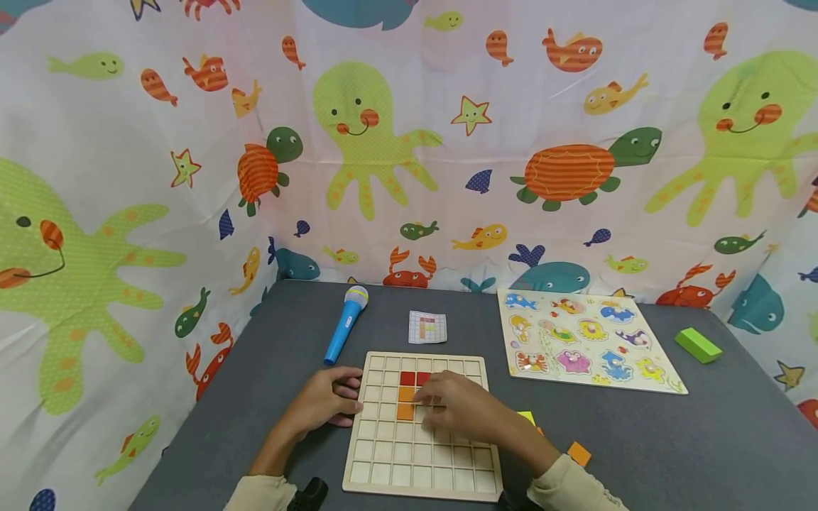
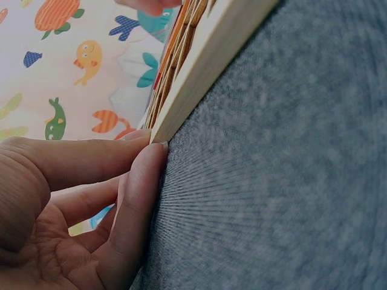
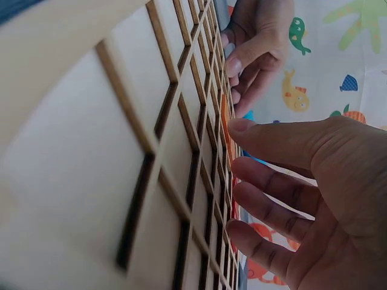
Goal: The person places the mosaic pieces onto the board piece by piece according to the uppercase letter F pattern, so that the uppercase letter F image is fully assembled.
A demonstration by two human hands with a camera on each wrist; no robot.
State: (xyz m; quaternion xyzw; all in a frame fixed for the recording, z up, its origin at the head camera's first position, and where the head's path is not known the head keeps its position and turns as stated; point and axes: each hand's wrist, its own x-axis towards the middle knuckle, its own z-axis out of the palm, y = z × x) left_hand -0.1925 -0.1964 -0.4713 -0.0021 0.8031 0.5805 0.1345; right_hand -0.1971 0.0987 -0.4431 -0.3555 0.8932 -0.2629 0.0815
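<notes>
**Left hand [image 1: 326, 397] beside the wooden board [image 1: 387, 474], right hand [image 1: 456, 408] over it**

Some of the board's squares can't be seen, because the right hand covers them. It also covers part of one red tile [image 1: 422, 377]. Its arm [image 1: 520, 436] hides some of a yellow piece [image 1: 526, 416]. The picture on the little card [image 1: 427, 328] is too tiny to make out well. Both sleeves [image 1: 571, 484] are cut off at the bottom.

The board lies flat on the tabletop [image 1: 639, 454], close in front of the person. It is pale wood, with thin strips making lots of little squares. Another red tile [image 1: 407, 378] sits just left of the first, and two orange tiles [image 1: 405, 411] line up from it toward the person.

The left hand's fingers are bent and touch the board's left edge; I can't tell if they pinch it. The right hand is loose, thumb apart from its bent fingers, near the orange tiles, with nothing seen in its grasp.
</notes>
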